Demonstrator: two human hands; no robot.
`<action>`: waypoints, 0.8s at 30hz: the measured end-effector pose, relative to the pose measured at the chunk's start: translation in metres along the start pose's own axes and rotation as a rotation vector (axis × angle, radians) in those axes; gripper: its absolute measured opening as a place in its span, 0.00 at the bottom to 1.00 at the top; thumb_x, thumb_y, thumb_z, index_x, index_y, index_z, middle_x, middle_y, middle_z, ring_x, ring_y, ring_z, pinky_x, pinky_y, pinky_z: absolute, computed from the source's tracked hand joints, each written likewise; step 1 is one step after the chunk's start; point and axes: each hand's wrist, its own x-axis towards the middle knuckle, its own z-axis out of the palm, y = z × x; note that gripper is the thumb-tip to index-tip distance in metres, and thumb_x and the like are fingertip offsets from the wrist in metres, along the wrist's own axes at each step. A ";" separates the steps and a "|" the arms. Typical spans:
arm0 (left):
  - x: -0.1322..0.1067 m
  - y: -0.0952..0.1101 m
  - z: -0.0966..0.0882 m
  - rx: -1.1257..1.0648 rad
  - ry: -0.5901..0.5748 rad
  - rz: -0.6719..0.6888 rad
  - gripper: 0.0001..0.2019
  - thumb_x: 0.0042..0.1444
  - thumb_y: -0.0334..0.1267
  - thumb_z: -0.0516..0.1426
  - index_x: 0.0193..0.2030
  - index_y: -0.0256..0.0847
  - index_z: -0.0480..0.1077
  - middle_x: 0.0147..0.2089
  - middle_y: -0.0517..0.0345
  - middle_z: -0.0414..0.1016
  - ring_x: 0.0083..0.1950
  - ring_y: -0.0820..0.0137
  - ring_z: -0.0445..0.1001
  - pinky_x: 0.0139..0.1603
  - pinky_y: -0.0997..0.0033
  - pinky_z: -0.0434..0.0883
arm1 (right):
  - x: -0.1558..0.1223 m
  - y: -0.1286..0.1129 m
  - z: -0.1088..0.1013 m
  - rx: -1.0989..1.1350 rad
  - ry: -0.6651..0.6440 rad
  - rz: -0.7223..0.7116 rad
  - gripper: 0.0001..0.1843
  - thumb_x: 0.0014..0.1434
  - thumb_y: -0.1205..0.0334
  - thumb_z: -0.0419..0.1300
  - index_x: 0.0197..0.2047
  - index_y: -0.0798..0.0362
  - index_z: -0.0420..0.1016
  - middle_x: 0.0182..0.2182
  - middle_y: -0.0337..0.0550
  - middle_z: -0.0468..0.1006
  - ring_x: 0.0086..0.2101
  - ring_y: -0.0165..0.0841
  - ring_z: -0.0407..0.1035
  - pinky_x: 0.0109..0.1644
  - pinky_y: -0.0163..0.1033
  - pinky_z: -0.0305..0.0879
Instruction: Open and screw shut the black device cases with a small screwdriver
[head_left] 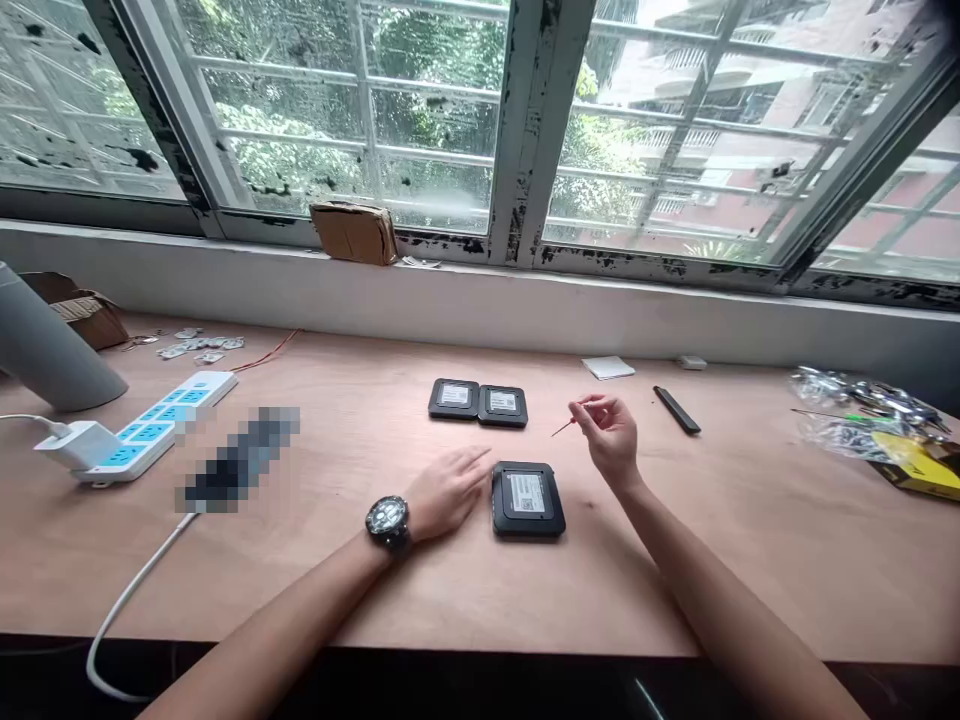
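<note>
A square black case [553, 500] with a white label lies flat on the table, label side up. My left hand [450, 490], with a watch [388, 522] on its wrist, rests just left of it with fingers stretched out and holding nothing. Whether the fingertips touch the case's edge, I cannot tell. Above and to the right of the case, my right hand [609, 435] pinches a thin reddish rod-like tool [564, 427], its tip pointing down and left. The tool's other end is hidden in the fingers. Two similar labelled black cases [454, 412] lie side by side farther back.
At the left stand a power strip [161, 425] with a plugged-in white adapter [79, 447] and a grey cylinder [52, 345]. A black bar [676, 411], a white pad [608, 367] and plastic bags [847, 435] lie right. Behind runs the windowsill with a cardboard piece [352, 233].
</note>
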 end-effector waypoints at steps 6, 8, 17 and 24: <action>0.002 0.020 0.002 0.083 -0.082 0.071 0.31 0.64 0.27 0.51 0.73 0.40 0.55 0.72 0.50 0.62 0.72 0.56 0.61 0.70 0.50 0.65 | -0.002 0.023 -0.052 -0.599 -0.197 -0.290 0.11 0.67 0.52 0.61 0.46 0.48 0.78 0.40 0.45 0.82 0.27 0.31 0.72 0.30 0.37 0.69; -0.014 0.026 -0.006 0.140 -0.066 0.058 0.30 0.65 0.28 0.51 0.74 0.38 0.53 0.71 0.49 0.63 0.72 0.55 0.62 0.70 0.49 0.65 | -0.007 0.027 -0.061 -0.726 -0.335 -0.323 0.12 0.70 0.53 0.58 0.50 0.45 0.79 0.43 0.44 0.83 0.28 0.30 0.74 0.29 0.35 0.66; -0.048 0.047 -0.029 0.163 -0.069 -0.001 0.31 0.68 0.39 0.54 0.75 0.44 0.51 0.71 0.51 0.64 0.72 0.56 0.62 0.71 0.52 0.64 | -0.014 0.034 -0.053 -0.714 -0.564 -0.128 0.16 0.71 0.50 0.55 0.53 0.44 0.80 0.43 0.44 0.83 0.34 0.35 0.77 0.36 0.38 0.67; 0.023 0.056 0.006 0.077 -0.133 -0.075 0.48 0.56 0.68 0.58 0.76 0.47 0.48 0.77 0.43 0.49 0.76 0.43 0.49 0.73 0.34 0.51 | -0.017 0.031 -0.049 -0.749 -0.658 -0.092 0.17 0.70 0.48 0.54 0.53 0.40 0.81 0.48 0.45 0.79 0.32 0.34 0.75 0.37 0.40 0.69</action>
